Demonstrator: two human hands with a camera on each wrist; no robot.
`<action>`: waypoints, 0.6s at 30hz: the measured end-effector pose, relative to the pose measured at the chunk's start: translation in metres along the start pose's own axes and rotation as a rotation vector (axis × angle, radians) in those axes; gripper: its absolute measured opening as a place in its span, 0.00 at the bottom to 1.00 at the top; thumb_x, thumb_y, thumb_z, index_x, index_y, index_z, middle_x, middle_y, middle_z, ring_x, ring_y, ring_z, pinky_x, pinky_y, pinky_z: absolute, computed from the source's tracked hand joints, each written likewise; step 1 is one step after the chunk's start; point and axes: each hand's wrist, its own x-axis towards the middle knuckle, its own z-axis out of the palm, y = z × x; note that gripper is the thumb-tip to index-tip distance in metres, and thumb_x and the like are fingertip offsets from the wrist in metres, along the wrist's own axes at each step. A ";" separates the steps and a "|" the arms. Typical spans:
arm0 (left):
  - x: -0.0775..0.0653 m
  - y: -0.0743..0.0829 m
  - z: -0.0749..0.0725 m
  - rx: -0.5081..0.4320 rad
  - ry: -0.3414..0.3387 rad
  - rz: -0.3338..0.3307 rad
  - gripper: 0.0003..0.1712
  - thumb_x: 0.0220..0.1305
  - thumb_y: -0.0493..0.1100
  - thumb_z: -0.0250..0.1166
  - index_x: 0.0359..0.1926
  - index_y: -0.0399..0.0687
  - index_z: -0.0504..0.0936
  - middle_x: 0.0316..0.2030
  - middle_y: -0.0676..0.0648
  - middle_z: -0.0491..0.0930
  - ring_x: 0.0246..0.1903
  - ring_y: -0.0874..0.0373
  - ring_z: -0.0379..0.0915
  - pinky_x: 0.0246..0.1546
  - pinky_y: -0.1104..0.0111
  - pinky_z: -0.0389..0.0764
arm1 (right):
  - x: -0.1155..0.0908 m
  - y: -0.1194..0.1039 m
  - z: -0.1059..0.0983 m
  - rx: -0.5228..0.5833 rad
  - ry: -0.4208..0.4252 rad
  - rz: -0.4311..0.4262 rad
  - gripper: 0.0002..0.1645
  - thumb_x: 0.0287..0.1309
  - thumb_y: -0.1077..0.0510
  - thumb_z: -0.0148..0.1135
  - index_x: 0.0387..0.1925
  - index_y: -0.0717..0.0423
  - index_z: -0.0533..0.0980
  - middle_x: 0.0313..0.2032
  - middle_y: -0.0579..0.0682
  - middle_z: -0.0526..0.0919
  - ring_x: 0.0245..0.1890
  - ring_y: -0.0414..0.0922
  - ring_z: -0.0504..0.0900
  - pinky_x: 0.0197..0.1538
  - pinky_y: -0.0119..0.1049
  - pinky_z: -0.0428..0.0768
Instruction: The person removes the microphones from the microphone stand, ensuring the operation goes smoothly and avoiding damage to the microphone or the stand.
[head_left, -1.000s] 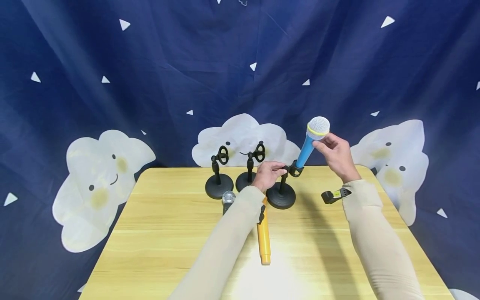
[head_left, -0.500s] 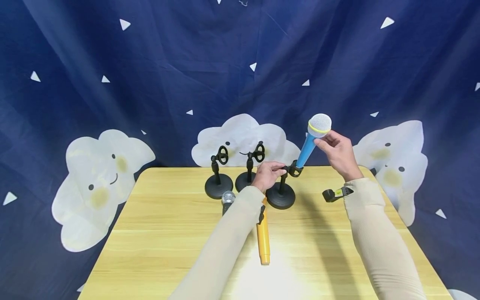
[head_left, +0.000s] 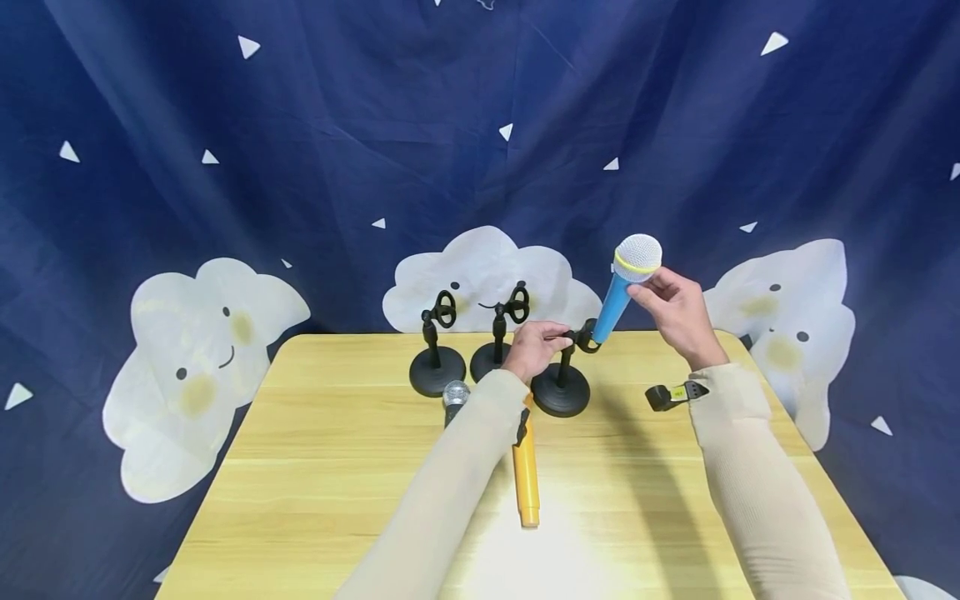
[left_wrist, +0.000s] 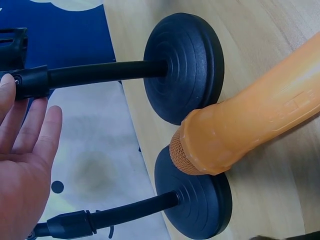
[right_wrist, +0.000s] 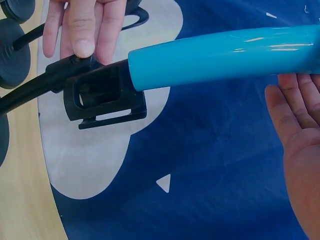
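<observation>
My right hand (head_left: pixel 678 317) pinches a blue microphone (head_left: pixel 612 308) just below its white mesh head, holding it tilted. Its lower end meets the black clip (right_wrist: pixel 105 95) of the rightmost microphone stand (head_left: pixel 562 390). In the right wrist view that end overlaps the clip's rim; I cannot tell whether it touches. My left hand (head_left: pixel 536 348) grips the joint beneath this clip between thumb and fingers. Below my left wrist lies an orange microphone (left_wrist: pixel 250 120), its head by the stand bases. A black microphone (head_left: pixel 455 400) with a silver head is partly hidden by my left sleeve.
Two more black stands, a left stand (head_left: pixel 437 371) and a middle stand (head_left: pixel 489 360), rise near the back edge of the wooden table (head_left: pixel 322 467). A dark blue curtain (head_left: pixel 337 167) with white clouds hangs behind it.
The blue microphone rose slightly, then came down a little. Its lower end now shows in front of the clip, which covered it before. My left hand keeps its place on the stand.
</observation>
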 end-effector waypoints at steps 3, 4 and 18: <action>0.000 0.000 0.000 0.010 -0.003 0.010 0.15 0.64 0.38 0.70 0.51 0.43 0.87 0.48 0.47 0.86 0.49 0.57 0.83 0.49 0.72 0.82 | -0.002 0.000 0.000 0.026 -0.003 -0.013 0.23 0.66 0.63 0.63 0.60 0.71 0.75 0.44 0.31 0.83 0.46 0.34 0.83 0.54 0.22 0.76; 0.000 0.000 0.000 0.014 -0.004 0.011 0.15 0.64 0.38 0.70 0.52 0.43 0.87 0.48 0.47 0.86 0.49 0.57 0.83 0.49 0.73 0.82 | -0.003 0.000 0.000 0.030 -0.002 -0.017 0.23 0.66 0.64 0.63 0.60 0.70 0.75 0.44 0.31 0.83 0.46 0.33 0.83 0.54 0.22 0.76; 0.002 0.001 0.000 0.031 -0.020 -0.025 0.18 0.65 0.39 0.69 0.55 0.44 0.86 0.50 0.48 0.85 0.53 0.57 0.81 0.51 0.71 0.81 | -0.018 0.004 -0.001 0.025 -0.021 0.000 0.24 0.66 0.64 0.63 0.60 0.74 0.73 0.44 0.30 0.83 0.46 0.31 0.82 0.52 0.21 0.76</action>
